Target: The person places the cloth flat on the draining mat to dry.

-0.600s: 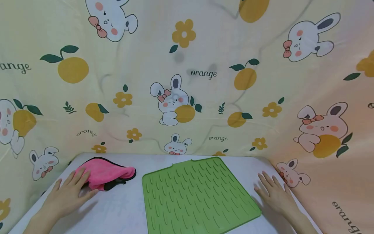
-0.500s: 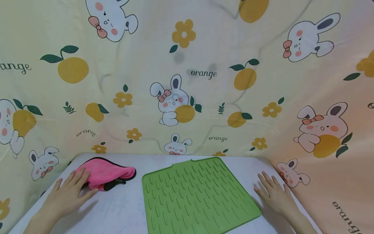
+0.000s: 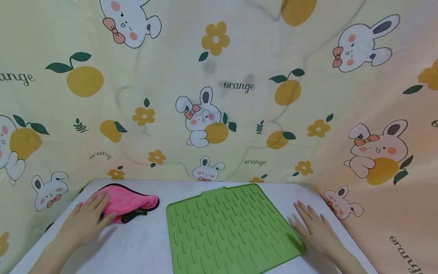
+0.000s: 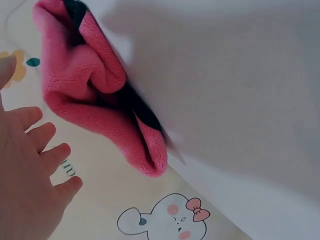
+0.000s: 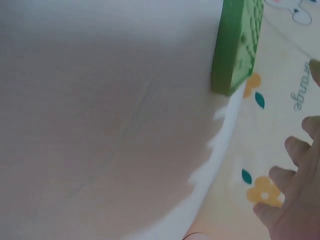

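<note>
A crumpled pink cloth (image 3: 126, 203) with black edging lies at the left of the white table. My left hand (image 3: 83, 219) hovers with spread fingers, overlapping the cloth's near left side in the head view. The left wrist view shows a gap between those fingers and the folded pink cloth (image 4: 95, 85). In the middle lies a green ridged mat (image 3: 229, 232), set at a slant, with a raised rim. Beside its right corner is my right hand (image 3: 316, 228), fingers extended and holding nothing. The mat's edge (image 5: 230, 50) shows at the top of the right wrist view.
The white table (image 3: 143, 247) ends at a curtain (image 3: 239, 114) printed with rabbits and oranges, which hangs behind it and along both sides. A small dark object (image 3: 49, 227) shows at the table's left edge.
My left hand has moved right, further over the cloth. The right hand has shifted left toward the mat's corner. Cloth and mat have stayed in place.
</note>
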`<state>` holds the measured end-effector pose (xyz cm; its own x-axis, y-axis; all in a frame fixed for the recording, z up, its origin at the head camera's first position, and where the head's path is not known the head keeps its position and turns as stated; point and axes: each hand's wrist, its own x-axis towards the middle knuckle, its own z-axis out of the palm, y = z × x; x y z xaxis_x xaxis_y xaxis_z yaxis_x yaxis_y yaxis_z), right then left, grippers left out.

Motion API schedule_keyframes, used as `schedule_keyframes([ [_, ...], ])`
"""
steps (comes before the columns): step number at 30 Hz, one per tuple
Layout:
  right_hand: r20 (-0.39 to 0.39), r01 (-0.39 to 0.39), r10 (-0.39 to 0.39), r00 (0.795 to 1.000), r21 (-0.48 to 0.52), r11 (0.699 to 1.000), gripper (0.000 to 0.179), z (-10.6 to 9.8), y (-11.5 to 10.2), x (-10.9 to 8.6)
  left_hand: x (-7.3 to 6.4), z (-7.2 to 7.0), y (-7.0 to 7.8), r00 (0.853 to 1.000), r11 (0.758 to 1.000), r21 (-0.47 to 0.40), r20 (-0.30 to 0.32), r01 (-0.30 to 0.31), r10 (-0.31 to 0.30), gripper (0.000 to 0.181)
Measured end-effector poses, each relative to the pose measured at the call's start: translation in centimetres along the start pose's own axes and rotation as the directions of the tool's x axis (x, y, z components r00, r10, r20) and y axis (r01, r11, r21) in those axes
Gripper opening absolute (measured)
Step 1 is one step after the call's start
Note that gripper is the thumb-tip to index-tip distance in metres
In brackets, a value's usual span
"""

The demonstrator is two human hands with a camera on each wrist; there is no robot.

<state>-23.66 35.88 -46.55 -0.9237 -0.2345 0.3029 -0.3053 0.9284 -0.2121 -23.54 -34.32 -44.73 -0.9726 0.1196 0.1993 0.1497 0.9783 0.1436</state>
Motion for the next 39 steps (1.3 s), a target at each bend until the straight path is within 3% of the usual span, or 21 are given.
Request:
schedule_keyframes([
  [6, 0.005, 0.132, -0.133, 0.991, 0.045, 0.99, 0.07, 0.8, -1.4, -0.4, 0.9, 0.4, -0.4, 1.0, 0.999, -0.016, 0.014, -0.028, 0.028, 0.08],
  [10, 0.034, 0.175, -0.177, 0.984, 0.047, 0.983, 0.07, 1.2, -2.2, -0.7, 1.5, 0.6, -0.8, 0.999, 0.999, -0.019, 0.026, -0.046, 0.047, 0.079],
  [17, 0.202, 0.155, -0.17, 0.965, 0.086, 0.984, 0.072, 1.5, -3.2, -1.2, 2.9, 1.2, -1.1, 0.996, 0.999, -0.009, 0.082, -0.043, 0.043, 0.082],
  [22, 0.283, 0.145, -0.165, 0.945, 0.09, 0.985, 0.076, 1.7, -3.5, -1.2, 3.5, 1.6, -1.3, 0.992, 0.996, -0.031, 0.086, -0.088, 0.091, 0.077],
  [30, 0.357, 0.219, -0.249, 0.9, 0.122, 0.968, 0.074, 2.0, -3.6, -1.0, 4.4, 2.6, -1.1, 0.98, 0.988, -0.045, 0.124, -0.149, 0.154, 0.074],
  [39, 0.393, 0.214, -0.242, 0.887, 0.114, 0.97, 0.075, 2.1, -3.7, -0.7, 4.7, 4.2, -0.5, 0.968, 0.979, 0.003, 0.153, -0.203, 0.2, 0.063],
])
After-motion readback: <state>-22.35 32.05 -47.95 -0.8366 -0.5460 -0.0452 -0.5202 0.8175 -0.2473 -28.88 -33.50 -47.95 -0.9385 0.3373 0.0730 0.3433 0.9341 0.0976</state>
